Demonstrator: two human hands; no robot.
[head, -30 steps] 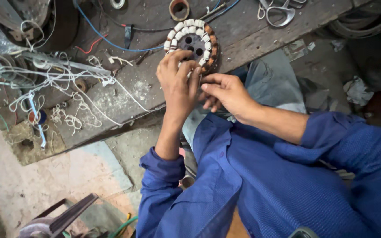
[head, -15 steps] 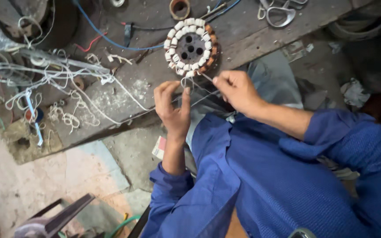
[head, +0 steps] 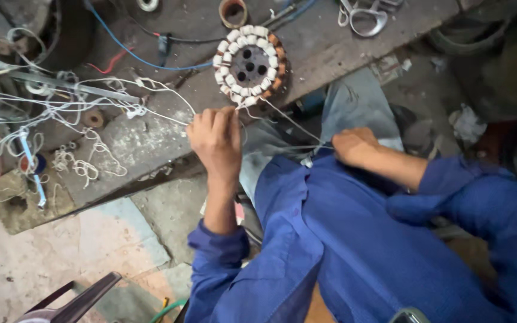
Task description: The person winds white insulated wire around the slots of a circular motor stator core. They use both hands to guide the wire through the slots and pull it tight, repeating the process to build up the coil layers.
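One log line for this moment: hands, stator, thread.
left hand: pinching thread at stator edge | right hand: pulling white thread taut near lap | stator: flat on bench

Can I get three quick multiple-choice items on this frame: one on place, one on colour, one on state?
1. Where does the round wound stator lie?
A. on the wooden bench
B. in the person's lap
C. on the floor

2. What colour are the person's sleeves?
A. grey
B. blue
C. green

3. What is the left hand doing?
A. lying flat and open on the bench
B. pinching thin wire just below the stator
C. gripping pliers

Answers:
1 A, it sits on the bench top near the front edge.
2 B, both sleeves are blue.
3 B, its fingers are closed on the wire, which runs on toward the right hand.
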